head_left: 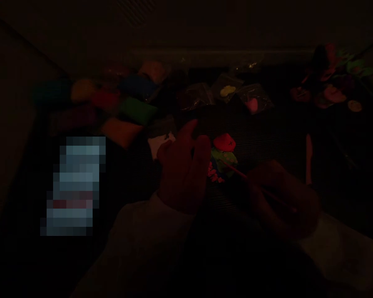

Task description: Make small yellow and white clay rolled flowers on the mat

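Observation:
The scene is very dark. My right hand (282,198) is closed round a thin stick (238,171), held like a pen. Its tip meets the green part (225,161) of a small clay-like figure. Above the green sits a red rounded piece (224,142) with a dark cross mark, and small pink bits (214,173) lie along the lower left. My left hand (186,169) is just left of the figure, fingers stretched out and apart. Whether its fingertips touch the figure I cannot tell. Beside its thumb lies a bag with white material (161,145).
Several coloured packs, including a green one (138,111) and an orange one (121,131), lie back left. A lit, pixelated screen (76,186) is at left. Clear bags hold yellow (228,91) and pink (252,105) lumps. A pale knife-like tool (308,159) lies right; colourful shapes (334,93) stand behind.

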Demonstrator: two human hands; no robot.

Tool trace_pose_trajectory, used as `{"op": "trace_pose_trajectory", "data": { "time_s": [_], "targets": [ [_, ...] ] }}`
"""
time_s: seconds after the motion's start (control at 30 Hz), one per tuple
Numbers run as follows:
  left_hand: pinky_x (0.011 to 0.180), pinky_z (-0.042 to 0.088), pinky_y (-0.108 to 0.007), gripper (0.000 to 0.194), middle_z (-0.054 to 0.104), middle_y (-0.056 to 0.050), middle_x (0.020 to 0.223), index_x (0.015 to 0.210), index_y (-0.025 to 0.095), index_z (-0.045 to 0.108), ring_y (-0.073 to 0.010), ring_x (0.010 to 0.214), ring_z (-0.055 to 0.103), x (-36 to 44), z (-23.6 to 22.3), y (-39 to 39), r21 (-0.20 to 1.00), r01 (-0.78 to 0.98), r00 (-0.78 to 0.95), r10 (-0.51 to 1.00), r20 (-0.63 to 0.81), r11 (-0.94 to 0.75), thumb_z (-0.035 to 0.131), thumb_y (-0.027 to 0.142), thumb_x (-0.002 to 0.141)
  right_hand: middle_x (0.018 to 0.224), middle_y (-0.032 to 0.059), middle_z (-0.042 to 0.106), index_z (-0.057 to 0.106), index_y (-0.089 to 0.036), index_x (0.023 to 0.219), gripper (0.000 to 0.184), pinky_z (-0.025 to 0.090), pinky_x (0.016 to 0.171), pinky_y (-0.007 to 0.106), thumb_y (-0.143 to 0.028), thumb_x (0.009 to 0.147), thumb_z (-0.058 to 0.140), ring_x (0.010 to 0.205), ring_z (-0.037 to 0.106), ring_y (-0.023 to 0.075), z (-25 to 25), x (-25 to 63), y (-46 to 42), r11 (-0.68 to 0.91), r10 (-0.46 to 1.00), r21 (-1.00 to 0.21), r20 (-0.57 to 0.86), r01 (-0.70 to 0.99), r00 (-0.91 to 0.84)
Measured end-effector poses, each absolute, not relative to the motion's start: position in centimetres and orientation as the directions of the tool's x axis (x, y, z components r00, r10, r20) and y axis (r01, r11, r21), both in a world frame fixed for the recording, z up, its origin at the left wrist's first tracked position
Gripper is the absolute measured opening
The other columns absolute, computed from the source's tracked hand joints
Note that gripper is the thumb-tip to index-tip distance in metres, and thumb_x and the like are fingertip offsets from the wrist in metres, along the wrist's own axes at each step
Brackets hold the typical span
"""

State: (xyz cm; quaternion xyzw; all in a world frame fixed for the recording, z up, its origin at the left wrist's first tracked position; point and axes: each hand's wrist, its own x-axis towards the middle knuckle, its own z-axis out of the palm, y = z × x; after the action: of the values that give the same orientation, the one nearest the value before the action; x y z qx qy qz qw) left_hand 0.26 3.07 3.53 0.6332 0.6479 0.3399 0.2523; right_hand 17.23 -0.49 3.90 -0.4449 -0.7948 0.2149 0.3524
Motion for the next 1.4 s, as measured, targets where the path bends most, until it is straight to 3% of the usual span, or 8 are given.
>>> {"op": "trace_pose_trajectory", "data": {
  "time_s": [0.1,0.37,0.6,0.77,0.9,1.13,1.27,1.4],
  "targets": [
    [0.098,0.024,-0.040,0.040,0.057,-0.004,0.108,0.110,0.020,0.046,-0.0168,0.106,0.047,0.3,3.7,3.0,0.760,0.648,-0.063,0.993,0.103,-0.038,0.022,0.041,0.086,0.073,0.0050,0.059,0.053,-0.016,0.085,0.016,0.047,0.060,0.031,-0.007,0.072,0.051,0.071,0.057,0.0167,3.8,17.2,-0.5,0.507,0.861,-0.642,0.355,0.575,-0.364],
    [0.099,0.021,-0.041,0.043,0.062,-0.005,0.096,0.120,0.017,0.039,-0.0168,0.100,0.052,0.4,4.0,3.0,0.771,0.637,-0.069,0.994,0.080,-0.018,0.023,0.039,0.086,0.069,0.0038,0.058,0.054,-0.014,0.085,0.015,0.046,0.062,0.031,-0.008,0.071,0.052,0.068,0.057,0.0157,3.5,17.4,-0.2,0.575,0.818,-0.579,0.407,0.578,-0.407],
    [0.099,0.021,-0.043,0.045,0.064,-0.005,0.090,0.123,0.017,0.036,-0.0175,0.096,0.053,0.4,3.9,2.9,0.793,0.609,-0.067,0.995,0.075,-0.019,0.022,0.041,0.087,0.073,0.0062,0.060,0.054,-0.015,0.087,0.018,0.046,0.060,0.033,-0.008,0.071,0.052,0.070,0.057,0.0174,3.6,17.1,-0.5,0.505,0.863,-0.632,0.361,0.588,-0.354],
    [0.099,0.022,-0.041,0.041,0.063,-0.002,0.090,0.112,0.023,0.046,-0.0174,0.099,0.053,0.3,3.7,3.1,0.796,0.603,-0.060,0.993,0.106,-0.049,0.020,0.042,0.087,0.078,0.0046,0.062,0.054,-0.020,0.092,0.023,0.046,0.061,0.032,-0.008,0.073,0.051,0.074,0.057,0.0170,3.6,16.9,-0.2,0.565,0.825,-0.544,0.389,0.620,-0.410],
    [0.099,0.023,-0.044,0.046,0.063,-0.002,0.089,0.120,0.022,0.039,-0.0171,0.092,0.055,0.3,3.4,3.1,0.811,0.582,-0.035,0.994,0.105,-0.065,0.019,0.044,0.086,0.082,0.0053,0.063,0.054,-0.020,0.094,0.025,0.046,0.063,0.033,-0.008,0.073,0.050,0.077,0.057,0.0171,3.4,16.8,0.2,0.611,0.792,-0.498,0.404,0.616,-0.458],
    [0.101,0.022,-0.044,0.052,0.062,-0.003,0.095,0.124,0.020,0.035,-0.0194,0.108,0.047,0.4,3.3,3.1,0.803,0.591,-0.025,0.993,0.116,-0.079,0.016,0.050,0.086,0.085,0.0068,0.063,0.054,-0.018,0.096,0.025,0.047,0.064,0.034,-0.009,0.073,0.051,0.078,0.057,0.0179,3.4,16.8,0.3,0.615,0.788,-0.481,0.407,0.625,-0.461],
    [0.101,0.024,-0.044,0.054,0.059,-0.004,0.103,0.127,0.020,0.031,-0.0200,0.108,0.048,0.3,3.4,3.0,0.825,0.562,-0.060,0.992,0.107,-0.055,0.024,0.052,0.083,0.078,0.0041,0.062,0.054,-0.022,0.089,0.024,0.045,0.062,0.036,-0.007,0.070,0.051,0.071,0.057,0.0178,3.9,17.0,0.0,0.607,0.794,-0.539,0.431,0.584,-0.428],
    [0.097,0.031,-0.042,0.059,0.053,-0.007,0.114,0.128,0.019,0.028,-0.0210,0.106,0.048,-0.2,3.6,2.2,0.772,0.629,-0.095,0.977,0.192,-0.090,0.045,0.045,0.077,0.068,0.0009,0.056,0.053,-0.021,0.083,0.024,0.043,0.058,0.034,-0.004,0.066,0.052,0.062,0.053,0.0150,3.7,18.2,-0.6,0.610,0.787,-0.621,0.544,0.492,-0.291]
  ]
}}
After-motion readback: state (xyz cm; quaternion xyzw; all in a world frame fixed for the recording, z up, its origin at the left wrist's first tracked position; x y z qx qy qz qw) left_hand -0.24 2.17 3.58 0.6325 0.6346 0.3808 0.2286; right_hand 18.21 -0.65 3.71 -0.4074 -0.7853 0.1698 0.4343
